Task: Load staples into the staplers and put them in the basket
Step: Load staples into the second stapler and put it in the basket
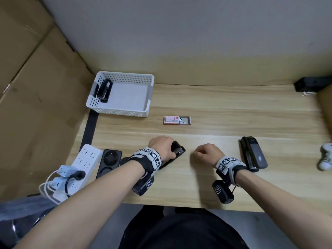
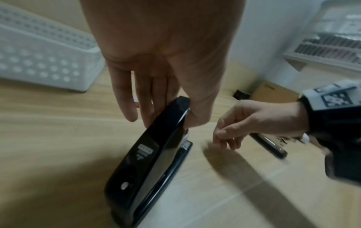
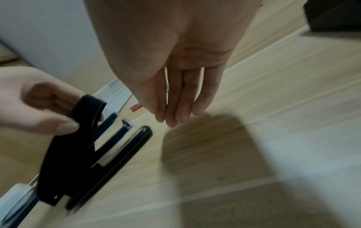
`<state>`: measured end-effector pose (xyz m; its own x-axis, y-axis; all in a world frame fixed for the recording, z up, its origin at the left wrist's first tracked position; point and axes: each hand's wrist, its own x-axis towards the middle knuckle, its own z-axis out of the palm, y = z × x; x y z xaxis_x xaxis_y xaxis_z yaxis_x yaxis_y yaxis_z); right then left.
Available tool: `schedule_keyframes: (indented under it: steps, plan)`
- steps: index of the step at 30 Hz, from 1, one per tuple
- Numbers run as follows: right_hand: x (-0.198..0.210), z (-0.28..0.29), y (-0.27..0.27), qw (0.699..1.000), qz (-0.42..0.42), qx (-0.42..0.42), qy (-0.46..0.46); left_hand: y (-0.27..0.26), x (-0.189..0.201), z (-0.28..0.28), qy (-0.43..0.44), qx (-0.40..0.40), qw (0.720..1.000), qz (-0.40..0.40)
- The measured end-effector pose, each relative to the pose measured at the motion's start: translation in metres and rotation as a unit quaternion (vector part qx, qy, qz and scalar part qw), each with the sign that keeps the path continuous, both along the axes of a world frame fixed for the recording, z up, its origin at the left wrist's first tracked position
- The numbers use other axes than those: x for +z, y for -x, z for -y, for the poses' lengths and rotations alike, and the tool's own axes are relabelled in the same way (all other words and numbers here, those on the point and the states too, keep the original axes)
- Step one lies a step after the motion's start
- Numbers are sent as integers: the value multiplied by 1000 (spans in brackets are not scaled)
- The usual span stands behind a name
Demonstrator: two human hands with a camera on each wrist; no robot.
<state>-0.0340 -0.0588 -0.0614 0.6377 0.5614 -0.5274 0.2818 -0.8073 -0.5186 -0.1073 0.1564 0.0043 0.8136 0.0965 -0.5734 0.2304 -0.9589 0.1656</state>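
A black stapler (image 1: 179, 153) lies on the wooden table near the front edge. My left hand (image 1: 168, 147) pinches the front end of its top cover between thumb and fingers. In the right wrist view the stapler (image 3: 78, 151) has its cover lifted off the metal magazine and base. My right hand (image 1: 204, 151) hovers just right of it, holding nothing, fingers relaxed (image 3: 175, 111). A second stapler (image 1: 253, 154), black and grey, lies to the right. A red-and-white staple box (image 1: 177, 120) sits open mid-table. The white perforated basket (image 1: 125, 75) at the back left holds one black stapler (image 1: 104, 90).
A white power strip (image 1: 84, 162) with plugs and a black device (image 1: 109, 162) sit at the front left. Cardboard walls stand on the left. A black object (image 1: 312, 83) is at the back right corner, a white item (image 1: 326, 159) at the right edge.
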Motion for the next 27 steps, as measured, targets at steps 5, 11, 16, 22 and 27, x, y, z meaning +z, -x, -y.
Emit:
schedule_keyframes:
  steps: [5,11,16,22,27]
  plan:
    - [-2,18,-8,998,2,-57,15,-15,17,7,-42,-200,979,6]
    - [-3,20,0,996,-3,-83,11,-24,22,1,-55,-365,929,33]
    - [-5,11,9,996,-7,-88,13,-16,15,-17,4,-382,922,56]
    - [2,-19,14,997,-23,-67,9,10,4,-49,79,-164,976,123]
    - [24,-66,15,998,-2,-63,-16,31,-1,-84,56,-32,995,77]
